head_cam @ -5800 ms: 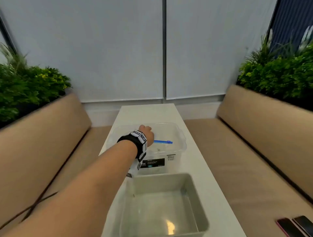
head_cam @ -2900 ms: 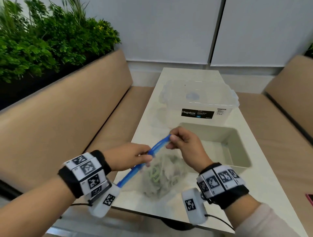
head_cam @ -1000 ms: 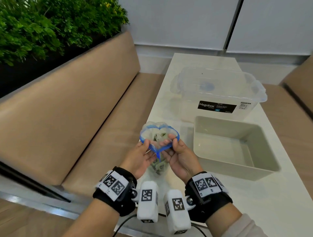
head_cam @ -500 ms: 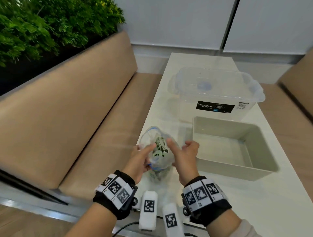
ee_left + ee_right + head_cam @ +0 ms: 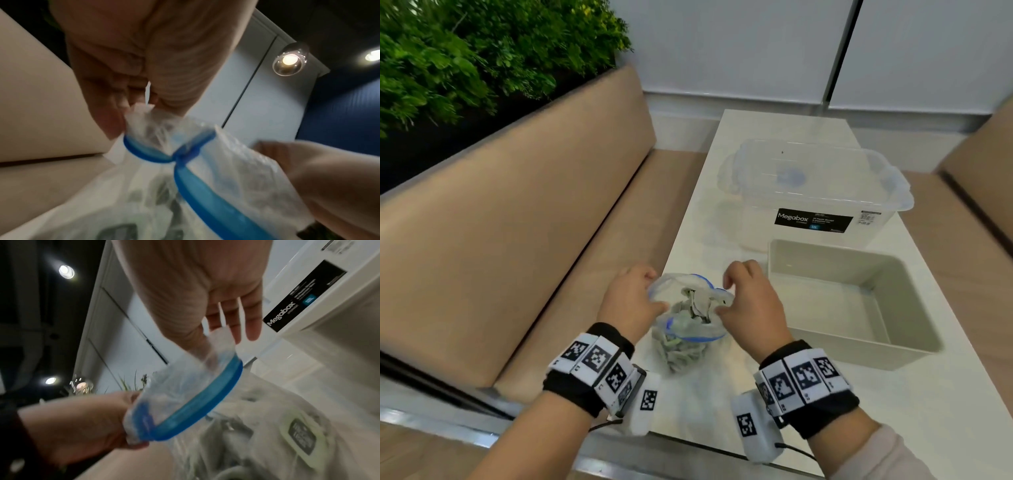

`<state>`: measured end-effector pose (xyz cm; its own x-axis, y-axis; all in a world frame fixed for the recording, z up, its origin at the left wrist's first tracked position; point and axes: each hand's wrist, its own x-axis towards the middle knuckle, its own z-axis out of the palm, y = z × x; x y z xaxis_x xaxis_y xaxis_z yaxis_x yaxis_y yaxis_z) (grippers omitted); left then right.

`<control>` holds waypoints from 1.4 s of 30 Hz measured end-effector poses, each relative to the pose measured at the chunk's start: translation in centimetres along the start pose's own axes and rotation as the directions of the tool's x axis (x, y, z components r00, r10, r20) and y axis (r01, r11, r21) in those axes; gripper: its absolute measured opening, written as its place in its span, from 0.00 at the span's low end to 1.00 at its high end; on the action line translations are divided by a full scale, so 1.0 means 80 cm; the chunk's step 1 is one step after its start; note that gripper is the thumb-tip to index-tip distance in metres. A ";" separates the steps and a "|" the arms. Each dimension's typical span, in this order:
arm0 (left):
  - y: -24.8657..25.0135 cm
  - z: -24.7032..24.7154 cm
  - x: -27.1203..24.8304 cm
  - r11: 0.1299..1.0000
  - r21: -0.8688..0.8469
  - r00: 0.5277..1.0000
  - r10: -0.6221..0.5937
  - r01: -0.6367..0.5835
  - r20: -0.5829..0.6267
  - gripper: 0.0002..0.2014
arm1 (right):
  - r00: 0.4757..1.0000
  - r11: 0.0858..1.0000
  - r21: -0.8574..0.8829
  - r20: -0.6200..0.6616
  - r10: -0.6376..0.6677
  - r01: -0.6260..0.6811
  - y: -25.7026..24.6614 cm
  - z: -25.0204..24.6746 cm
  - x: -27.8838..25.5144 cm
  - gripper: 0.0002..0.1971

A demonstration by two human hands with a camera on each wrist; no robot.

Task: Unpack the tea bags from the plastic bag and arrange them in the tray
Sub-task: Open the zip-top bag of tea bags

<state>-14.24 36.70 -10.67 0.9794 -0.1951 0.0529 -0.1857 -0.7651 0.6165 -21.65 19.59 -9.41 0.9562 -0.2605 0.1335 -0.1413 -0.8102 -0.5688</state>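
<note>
where beige benches [image 5: 517, 240] flank it, white table [image 5: 722, 178] gleams.

Tan benches [image 5: 524, 219] flank white table [image 5: 767, 137], greenery [image 5: 465, 51] behind

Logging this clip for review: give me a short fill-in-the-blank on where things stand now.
1. Both hands hold the plastic bag by its ____ zip rim.
2. The tea bags are inside the ____.
3. The grey tray holds ____ tea bags.

Missing words: blue; plastic bag; no
</note>
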 end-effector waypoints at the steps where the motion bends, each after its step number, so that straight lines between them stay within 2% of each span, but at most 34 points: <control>1: 0.005 0.004 -0.003 1.000 0.003 1.000 0.014 -0.014 -0.004 0.22 | 0.999 0.999 -0.025 0.025 -0.044 0.044 -0.003 0.005 0.003 0.17; 3: 0.008 0.011 -0.007 0.999 0.027 0.999 0.038 -0.037 -0.013 0.19 | 0.995 0.990 -0.126 0.086 -0.057 0.067 -0.003 0.011 0.016 0.17; 5: 0.001 0.011 -0.009 0.999 0.035 0.999 0.039 -0.038 -0.020 0.17 | 0.994 0.983 -0.183 0.109 -0.012 0.032 0.005 0.009 0.026 0.12; 7: -0.009 0.007 -0.009 0.999 0.004 0.999 0.034 -0.034 -0.020 0.16 | 0.993 0.996 -0.086 0.106 0.045 -0.036 0.016 0.002 0.031 0.08; 9: -0.013 0.004 -0.011 0.998 -0.031 0.999 0.053 -0.053 -0.011 0.12 | 0.984 0.994 0.087 0.171 0.056 -0.072 0.023 -0.002 0.030 0.08; 11: -0.015 0.005 -0.013 0.987 -0.158 1.000 0.020 -0.019 0.007 0.09 | 0.964 0.965 0.231 0.258 0.062 -0.124 0.027 -0.002 0.027 0.01; 14: -0.018 0.014 -0.012 0.893 -0.431 0.989 -0.081 0.129 0.127 0.12 | 0.924 0.887 0.389 0.371 0.095 -0.248 0.035 0.002 0.022 0.15; 17: -0.024 0.018 -0.009 0.806 -0.530 0.929 -0.066 0.264 0.363 0.21 | 0.857 0.713 0.537 0.484 0.179 -0.452 0.037 0.002 0.016 0.16; 19: -0.027 0.022 -0.008 0.691 -0.617 0.858 -0.006 0.375 0.514 0.22 | 0.803 0.543 0.610 0.544 0.244 -0.578 0.037 0.001 0.013 0.13; 20: -0.028 0.023 -0.008 0.591 -0.678 0.832 0.022 0.436 0.554 0.19 | 0.779 0.465 0.633 0.571 0.260 -0.619 0.040 0.001 0.012 0.13; 21: -0.030 0.025 -0.009 0.457 -0.731 0.812 0.032 0.507 0.583 0.14 | 0.759 0.385 0.656 0.597 0.260 -0.649 0.041 0.001 0.011 0.15; 22: -0.032 0.026 -0.010 0.300 -0.760 0.791 0.028 0.577 0.612 0.14 | 0.738 0.306 0.672 0.625 0.254 -0.674 0.043 0.002 0.010 0.17; 23: -0.035 0.029 -0.011 0.150 -0.769 0.774 0.034 0.622 0.632 0.22 | 0.716 0.206 0.686 0.655 0.241 -0.698 0.044 0.002 0.009 0.18; 24: -0.038 0.032 -0.013 0.042 -0.768 0.766 0.066 0.639 0.640 0.30 | 0.699 0.106 0.697 0.675 0.237 -0.709 0.047 0.005 0.008 0.17; 25: -0.040 0.035 -0.016 -0.032 -0.767 0.766 0.101 0.640 0.635 0.36 | 0.696 0.040 0.706 0.684 0.221 -0.707 0.048 0.007 0.006 0.15; 26: -0.042 0.038 -0.020 -0.077 -0.770 0.772 0.126 0.634 0.623 0.38 | 0.706 0.012 0.718 0.680 0.200 -0.696 0.048 0.010 0.004 0.14; 27: -0.045 0.043 -0.024 -0.103 -0.774 0.779 0.136 0.625 0.612 0.40 | 0.720 0.016 0.727 0.675 0.162 -0.686 0.046 0.011 0.001 0.16; 29: -0.052 0.054 -0.035 -0.139 -0.789 0.801 0.122 0.598 0.586 0.41 | 0.745 0.121 0.736 0.657 0.112 -0.667 0.044 0.021 -0.002 0.18; 31: -0.062 0.067 -0.044 -0.184 -0.816 0.835 0.081 0.549 0.544 0.38 | 0.761 0.201 0.735 0.609 0.222 -0.647 0.041 0.029 0.000 0.12; 33: -0.066 0.075 -0.054 -0.236 -0.843 0.871 0.038 0.483 0.489 0.34 | 0.794 0.378 0.705 0.467 0.389 -0.600 0.038 0.035 0.003 0.12; 36: -0.066 0.081 -0.064 -0.280 -0.867 0.901 -0.015 0.413 0.434 0.32 | 0.825 0.613 0.552 0.373 0.425 -0.565 0.033 0.037 0.003 0.19; 39: -0.056 0.082 -0.080 -0.266 -0.837 0.871 0.023 0.478 0.490 0.32 | 0.857 0.754 0.424 0.361 0.367 -0.501 0.026 0.041 0.004 0.11; 41: -0.052 0.077 -0.090 -0.264 -0.803 0.840 0.056 0.534 0.540 0.30 | 0.891 0.812 0.397 0.339 0.302 -0.427 0.022 0.040 0.010 0.06; 42: -0.055 0.075 -0.088 -0.206 -0.798 0.821 0.053 0.566 0.568 0.27 | 0.899 0.819 0.412 0.349 0.263 -0.400 0.020 0.037 0.014 0.07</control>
<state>-20.77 37.80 -18.46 0.7491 -0.5495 -0.3701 0.6560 0.5374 0.5300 -20.02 19.52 -12.59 0.9123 -0.2642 -0.3130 -0.3922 -0.3432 -0.8535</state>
